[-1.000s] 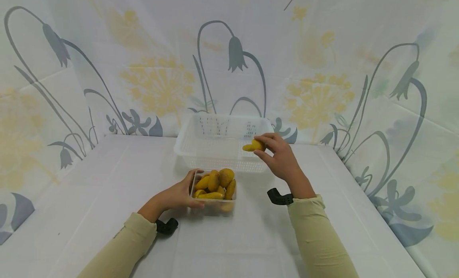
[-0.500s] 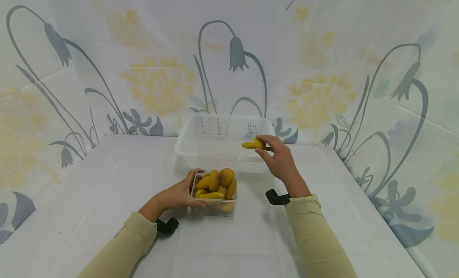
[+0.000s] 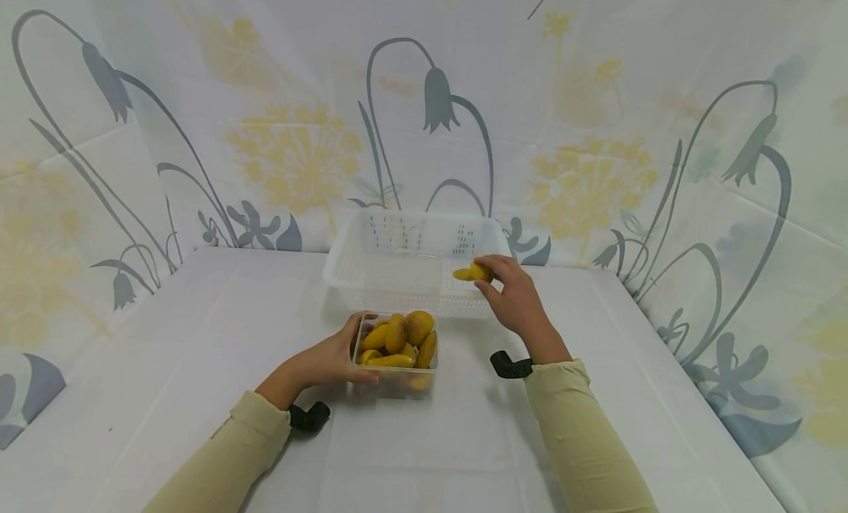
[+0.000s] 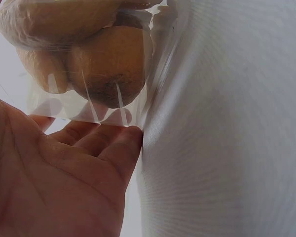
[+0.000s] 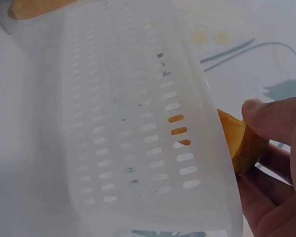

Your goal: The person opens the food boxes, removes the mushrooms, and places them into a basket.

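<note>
In the head view, a clear plastic box (image 3: 397, 384) filled with yellow, potato-like pieces (image 3: 396, 333) stands on the table. My left hand (image 3: 324, 360) holds it from the left, thumb along the near side. The left wrist view shows my fingers against the box wall and the pieces behind the clear plastic. My right hand (image 3: 513, 296) pinches a yellow, knobbly potato-like piece (image 3: 473, 271) with a narrow end pointing left. It overlaps the right part of a white perforated basket (image 3: 344, 274). In the right wrist view, the held piece (image 5: 244, 143) shows beyond the basket's rim, partly visible through its slots.
The basket stands behind the box, near the patterned backdrop (image 3: 424, 160). A white cloth (image 3: 199, 336) covers the table. Each wrist bears a black camera mount (image 3: 511, 366) near its sleeve cuff.
My right hand shifts slightly, and the yellow piece tips a little and ends a bit lower and to the right of half a second ago. The left hand and box stay put.
</note>
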`<state>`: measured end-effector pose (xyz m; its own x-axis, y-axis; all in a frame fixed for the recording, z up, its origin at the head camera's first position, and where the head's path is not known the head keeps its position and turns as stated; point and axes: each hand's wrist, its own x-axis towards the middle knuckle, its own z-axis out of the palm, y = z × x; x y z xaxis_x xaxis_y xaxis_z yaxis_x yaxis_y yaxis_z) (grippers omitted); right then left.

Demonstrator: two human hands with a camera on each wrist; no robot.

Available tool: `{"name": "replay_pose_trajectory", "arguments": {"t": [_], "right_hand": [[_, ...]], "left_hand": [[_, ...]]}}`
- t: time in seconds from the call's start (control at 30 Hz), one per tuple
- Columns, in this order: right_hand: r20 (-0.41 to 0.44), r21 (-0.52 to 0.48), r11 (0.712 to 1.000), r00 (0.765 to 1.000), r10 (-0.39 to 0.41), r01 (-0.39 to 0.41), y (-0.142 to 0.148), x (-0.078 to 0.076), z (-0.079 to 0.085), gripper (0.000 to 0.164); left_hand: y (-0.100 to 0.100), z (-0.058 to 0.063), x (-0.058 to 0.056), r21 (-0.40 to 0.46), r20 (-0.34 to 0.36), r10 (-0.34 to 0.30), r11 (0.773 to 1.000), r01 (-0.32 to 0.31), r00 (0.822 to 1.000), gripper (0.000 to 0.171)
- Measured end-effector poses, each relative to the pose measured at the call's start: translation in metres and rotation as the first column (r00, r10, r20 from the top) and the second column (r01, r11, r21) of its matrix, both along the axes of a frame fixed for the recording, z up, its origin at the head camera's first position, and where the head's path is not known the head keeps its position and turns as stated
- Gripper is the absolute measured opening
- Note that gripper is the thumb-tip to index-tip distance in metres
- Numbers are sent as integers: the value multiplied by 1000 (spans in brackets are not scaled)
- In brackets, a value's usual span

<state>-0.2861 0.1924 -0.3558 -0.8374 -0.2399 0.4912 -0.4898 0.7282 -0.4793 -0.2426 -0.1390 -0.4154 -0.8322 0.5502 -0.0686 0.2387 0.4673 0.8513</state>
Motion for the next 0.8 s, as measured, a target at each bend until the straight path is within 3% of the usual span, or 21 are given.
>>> {"name": "replay_pose_trajectory", "arguments": {"t": [0.3,0.8], "right_hand": [[18,53,997,999,-48,47,1,0,-2,35],[41,50,996,997,-69,67,1,-2,-5,35]], "left_hand": [[0,-1,0,11,9,-3,1000,3,1000,107],[0,-1,0,-3,4,9,1000,-9,1000,109]]}}
